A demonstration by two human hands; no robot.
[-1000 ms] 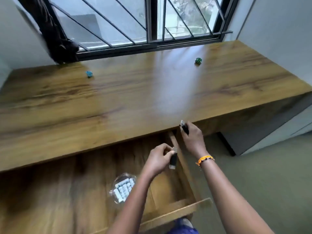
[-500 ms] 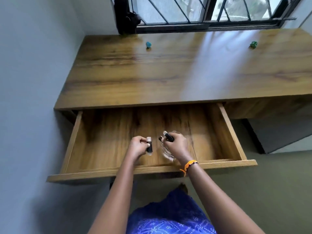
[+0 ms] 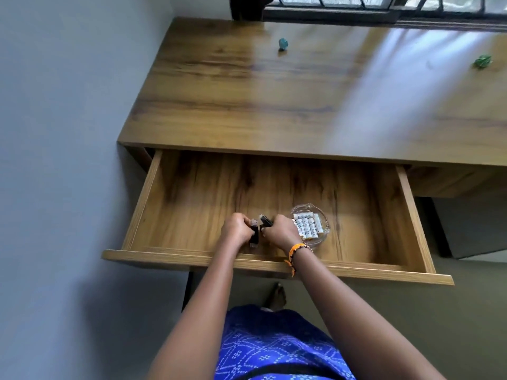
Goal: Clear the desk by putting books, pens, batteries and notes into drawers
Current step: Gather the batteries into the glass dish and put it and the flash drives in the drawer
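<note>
Both my hands have come down into the open drawer (image 3: 142,204) since a second ago, when they were up at the counter (image 3: 247,105) edge. Half a second ago my right hand covered the glass dish (image 3: 325,227); now the dish shows clear of it, with the white batteries (image 3: 307,226) lying inside.

My left hand (image 3: 237,229) is curled round a small dark item with a pale cap (image 3: 254,231). My right hand (image 3: 278,231) is curled round a second dark item (image 3: 266,220), its end poking out above the knuckles. The two hands are almost touching, low over the drawer floor near its front wall, just left of the dish.

Judgement: these items are at the point of being set down in the drawer; neither is released yet. The batteries are already stowed.

Still on the counter: a small blue-green object (image 3: 283,43) near the window and a green one (image 3: 482,61) towards the right. Whether they count as task items I cannot tell.

Hard to make out: what the two dark items are, whether markers or something else; my fingers hide most of each. Part of the dish sits behind my right wrist and its orange band (image 3: 296,249). The counter's right end is cut off by the frame.
</note>
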